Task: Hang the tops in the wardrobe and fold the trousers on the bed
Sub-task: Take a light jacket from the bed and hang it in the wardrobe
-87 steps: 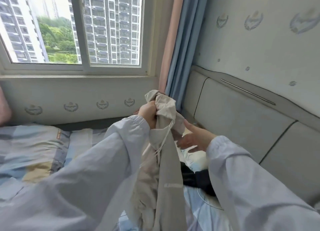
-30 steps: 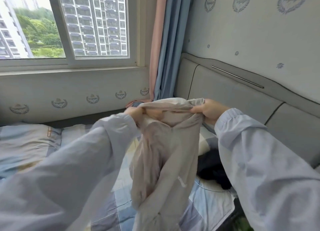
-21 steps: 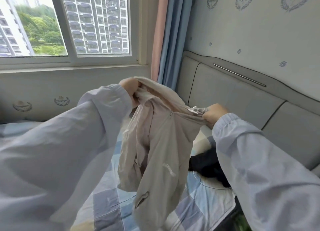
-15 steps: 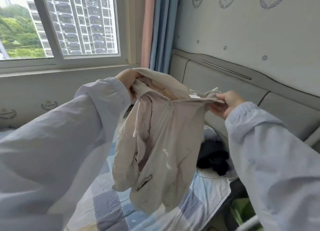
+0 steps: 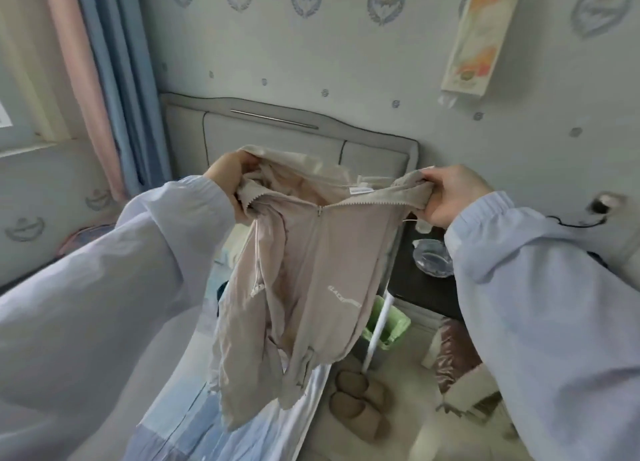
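Observation:
A beige zip-up hooded jacket (image 5: 311, 287) hangs in the air in front of me, above the right edge of the bed (image 5: 214, 426). My left hand (image 5: 228, 173) grips its left shoulder by the collar. My right hand (image 5: 450, 194) grips the right shoulder. The zip is done up partway and the hood falls open behind the collar. The sleeves and hem dangle loosely toward the blue checked sheet. A dark garment (image 5: 221, 294) on the bed is mostly hidden behind the jacket.
The grey padded headboard (image 5: 277, 131) stands behind the jacket. Right of the bed is a dark bedside table (image 5: 422, 287) with a clear glass dish. On the floor lie beige slippers (image 5: 356, 401), a green-lined bin (image 5: 384, 325) and a white pole. Curtains (image 5: 104, 80) hang at left.
My view has swung right, away from the window toward the bedside floor. The jacket, first bunched in my left hand, is now spread between both hands and held over the bed's right edge.

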The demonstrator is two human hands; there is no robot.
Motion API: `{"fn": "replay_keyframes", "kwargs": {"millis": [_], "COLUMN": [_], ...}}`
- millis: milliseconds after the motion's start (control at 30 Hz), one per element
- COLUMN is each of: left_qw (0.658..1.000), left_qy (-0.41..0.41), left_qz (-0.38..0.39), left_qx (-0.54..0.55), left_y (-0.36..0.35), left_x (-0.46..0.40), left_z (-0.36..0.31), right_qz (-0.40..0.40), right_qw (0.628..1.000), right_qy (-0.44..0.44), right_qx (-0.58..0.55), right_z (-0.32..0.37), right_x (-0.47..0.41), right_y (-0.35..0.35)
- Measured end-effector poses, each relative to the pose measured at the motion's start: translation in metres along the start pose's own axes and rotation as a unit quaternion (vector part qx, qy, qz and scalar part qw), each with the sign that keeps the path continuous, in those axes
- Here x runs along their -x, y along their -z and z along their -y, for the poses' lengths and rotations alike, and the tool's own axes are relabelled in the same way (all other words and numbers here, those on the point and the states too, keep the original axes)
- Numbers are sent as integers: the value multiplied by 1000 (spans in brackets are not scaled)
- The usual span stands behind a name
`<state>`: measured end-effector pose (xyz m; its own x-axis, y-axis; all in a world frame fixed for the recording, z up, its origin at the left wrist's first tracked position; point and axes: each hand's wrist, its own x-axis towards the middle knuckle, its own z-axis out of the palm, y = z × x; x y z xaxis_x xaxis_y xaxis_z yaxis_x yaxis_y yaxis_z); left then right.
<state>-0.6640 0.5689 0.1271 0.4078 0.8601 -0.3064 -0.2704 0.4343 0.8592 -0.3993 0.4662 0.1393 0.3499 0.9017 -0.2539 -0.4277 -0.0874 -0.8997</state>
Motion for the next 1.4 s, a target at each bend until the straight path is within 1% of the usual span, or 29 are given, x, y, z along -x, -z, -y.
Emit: {"fn": "replay_keyframes", "kwargs": {"millis": [100, 233, 300, 400, 433, 500, 667, 700, 767, 800, 867, 933, 1033, 1100, 1133, 1200, 1233, 1300, 1333, 1367, 1400], "left_qw": [996, 982, 976, 953, 948, 932, 904, 903, 915, 911, 878, 857, 823, 802, 792, 761, 761, 799, 805, 804, 798], "left_qy": [28, 86, 99, 141, 156, 183, 231, 232, 215, 224, 284, 325, 365, 368, 362, 348, 319, 192, 150, 141, 148], "left_qz": [64, 155, 183, 256, 268, 306, 360, 361, 340, 346, 384, 401, 435, 469, 492, 547, 564, 566, 567, 571, 578], "left_qx": [-49, -59, -65, -77, -73, -60, -17, -15, -29, -34, -33, -21, -13, -14, -17, -28, -39, -70, -86, -89, -80], "left_y": [-57, -144, -194, -274, -293, -341, -449, -469, -507, -526, -566, -609, -673, -714, -736, -781, -803, -848, -867, -882, -896], "left_x": [13, 21, 32, 65, 75, 93, 130, 134, 133, 131, 125, 111, 101, 102, 104, 110, 114, 115, 115, 118, 119], "left_z": [26, 77, 104, 149, 161, 191, 264, 277, 299, 310, 328, 347, 366, 369, 368, 365, 362, 366, 366, 362, 361], "right_qz": [-54, -158, -217, -316, -329, -376, -417, -439, -488, -501, -491, -486, -494, -533, -551, -573, -581, -604, -636, -666, -687], "right_qw": [998, 983, 966, 937, 932, 909, 868, 849, 811, 802, 802, 799, 769, 745, 740, 746, 746, 741, 724, 700, 678], "right_qy": [21, 59, 79, 102, 107, 142, 191, 208, 243, 242, 235, 248, 290, 303, 296, 285, 284, 277, 265, 254, 230], "right_qx": [-25, -66, -112, -111, -110, -109, -190, -208, -213, -218, -245, -254, -283, -264, -248, -183, -160, -98, -33, 43, 124], "right_z": [12, 24, 33, 45, 45, 52, 63, 67, 75, 81, 92, 101, 122, 141, 155, 183, 198, 229, 245, 261, 276], "right_x": [42, 100, 131, 174, 183, 213, 288, 301, 325, 337, 355, 361, 357, 355, 353, 348, 345, 339, 338, 337, 337], "right_y": [56, 141, 185, 254, 269, 302, 387, 407, 444, 459, 494, 526, 571, 601, 614, 633, 641, 655, 659, 665, 666]}}
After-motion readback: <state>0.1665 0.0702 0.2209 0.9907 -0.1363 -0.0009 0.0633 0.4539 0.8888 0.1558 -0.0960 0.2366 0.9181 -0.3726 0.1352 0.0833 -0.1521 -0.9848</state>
